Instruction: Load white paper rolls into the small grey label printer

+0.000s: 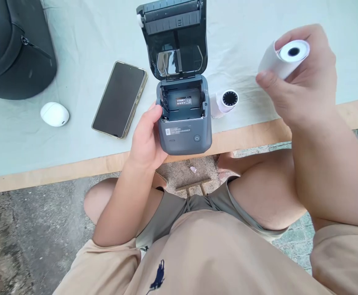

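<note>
My left hand (pixel 148 137) grips the left side of a small dark grey label printer (pixel 185 137) near the table's front edge. The printer's lid (pixel 179 45) stands raised, and its paper bay shows no roll inside. Up at the right, my right hand (pixel 311 78) is closed around a white paper roll (pixel 281 61), whose dark core hole faces me. A second white paper roll (pixel 220 104) with a black toothed core lies on the table just right of the printer, close beside it.
A smartphone (pixel 120 99) with a dark screen lies left of the printer. Farther left are a white earbud case (pixel 55 114) and a black zipped bag (pixel 15 49). Pale cloth covers the table (pixel 83 24), leaving a bare wooden front edge (pixel 252 134). My legs are below it.
</note>
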Available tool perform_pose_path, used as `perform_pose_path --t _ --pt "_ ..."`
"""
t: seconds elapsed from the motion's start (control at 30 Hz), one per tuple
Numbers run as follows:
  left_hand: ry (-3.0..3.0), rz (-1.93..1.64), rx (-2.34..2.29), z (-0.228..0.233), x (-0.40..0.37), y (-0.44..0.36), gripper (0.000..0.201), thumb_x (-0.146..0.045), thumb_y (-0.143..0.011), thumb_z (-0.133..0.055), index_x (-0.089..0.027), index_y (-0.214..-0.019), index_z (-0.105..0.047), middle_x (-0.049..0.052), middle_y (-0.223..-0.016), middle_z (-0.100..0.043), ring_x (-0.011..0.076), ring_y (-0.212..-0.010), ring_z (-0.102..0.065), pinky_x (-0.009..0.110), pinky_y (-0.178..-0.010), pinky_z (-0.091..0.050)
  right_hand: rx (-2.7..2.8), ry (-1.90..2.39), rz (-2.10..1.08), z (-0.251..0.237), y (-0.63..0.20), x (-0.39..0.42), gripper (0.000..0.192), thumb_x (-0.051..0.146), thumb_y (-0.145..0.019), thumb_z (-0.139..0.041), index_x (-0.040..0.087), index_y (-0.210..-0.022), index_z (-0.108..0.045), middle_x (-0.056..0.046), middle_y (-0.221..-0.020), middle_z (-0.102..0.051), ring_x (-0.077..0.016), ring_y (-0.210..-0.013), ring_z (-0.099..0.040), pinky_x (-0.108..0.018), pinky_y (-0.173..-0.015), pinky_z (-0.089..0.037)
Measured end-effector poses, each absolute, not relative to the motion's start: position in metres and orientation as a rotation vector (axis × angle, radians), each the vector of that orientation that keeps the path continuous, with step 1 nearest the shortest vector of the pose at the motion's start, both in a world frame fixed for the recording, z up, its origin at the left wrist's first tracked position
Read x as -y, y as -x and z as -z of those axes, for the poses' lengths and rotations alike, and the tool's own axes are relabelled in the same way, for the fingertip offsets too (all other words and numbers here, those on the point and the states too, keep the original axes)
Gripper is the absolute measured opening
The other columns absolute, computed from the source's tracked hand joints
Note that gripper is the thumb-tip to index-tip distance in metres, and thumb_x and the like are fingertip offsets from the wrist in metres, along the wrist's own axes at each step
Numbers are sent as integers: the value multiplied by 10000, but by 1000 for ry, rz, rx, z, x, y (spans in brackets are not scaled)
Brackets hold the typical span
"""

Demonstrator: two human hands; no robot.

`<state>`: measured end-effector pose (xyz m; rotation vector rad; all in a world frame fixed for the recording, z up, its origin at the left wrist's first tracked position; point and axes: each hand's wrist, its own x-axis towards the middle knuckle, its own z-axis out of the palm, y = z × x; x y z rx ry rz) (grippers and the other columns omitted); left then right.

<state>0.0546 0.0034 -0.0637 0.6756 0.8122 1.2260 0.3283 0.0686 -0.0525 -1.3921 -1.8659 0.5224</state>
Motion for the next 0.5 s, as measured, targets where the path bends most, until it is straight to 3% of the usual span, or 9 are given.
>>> perform_pose_path --t 0.07,0.17,0.27,0.33,0.37,0.43,0.5 --pt "-679 -1208 -814 64 -4 -54 292 -432 -911 -516 -195 -955 -682 63 -1112 -765 267 -1435 -512 388 -1221 -459 1923 1365 -349 54 -331 -68 520 378 -735 -703 210 -1198 -533 -92 -1197 -585 -83 -922 -579 -256 -808 -466" --pt "-682 -1202 -800 64 -4 -54 281 -431 -902 -538 -194 -955 -679 65 -1138 -760 270 -1451 -492 382 -1227 -452 1888 1682 -413 54 -329 -69 615 300 -724 -705 231 -1300 -500 -84 -1218 -617 -84 -894 -593 -248 -788 -446" --pt "-674 -1206 -780 64 -5 -55 269 -422 -905 -536 -196 -934 -678 63 -1130 -762 273 -1453 -491 392 -1214 -471 1942 1779 -447 48 -325 -66 744 304 -709 -712 239 -1395 -433 -83 -1264 -628 -139 -1079 -629 -260 -810 -452" --pt "-674 -1202 -785 64 -4 -55 280 -428 -907 -534 -196 -960 -680 69 -1116 -763 281 -1456 -486 409 -1202 -485 1955 1533 -276 41 -320 -59 685 312 -725 -681 207 -1364 -458 -102 -1329 -585 -167 -1188 -612 -277 -850 -453" --pt "-679 -1196 -790 63 -4 -55 290 -436 -907 -538 -194 -978 -681 75 -1111 -763 286 -1458 -483 416 -1198 -491 1943 1389 -173 37 -317 -53 595 328 -750 -655 193 -1308 -497 -109 -1310 -584 -165 -1164 -621 -273 -827 -450" --pt "-690 -1183 -798 63 -4 -54 306 -449 -907 -548 -193 -1006 -684 81 -1114 -760 297 -1457 -483 427 -1193 -497 1952 1235 -77 33 -309 -41 431 370 -810 -608 185 -1194 -547 -106 -1194 -605 -117 -931 -639 -255 -710 -424" --pt "-700 -1179 -797 62 -4 -54 296 -450 -906 -558 -195 -985 -688 75 -1113 -759 305 -1439 -505 430 -1190 -501 2092 1239 -143 33 -297 -32 421 424 -843 -607 190 -1188 -549 -99 -1155 -594 -78 -784 -582 -252 -668 -432"
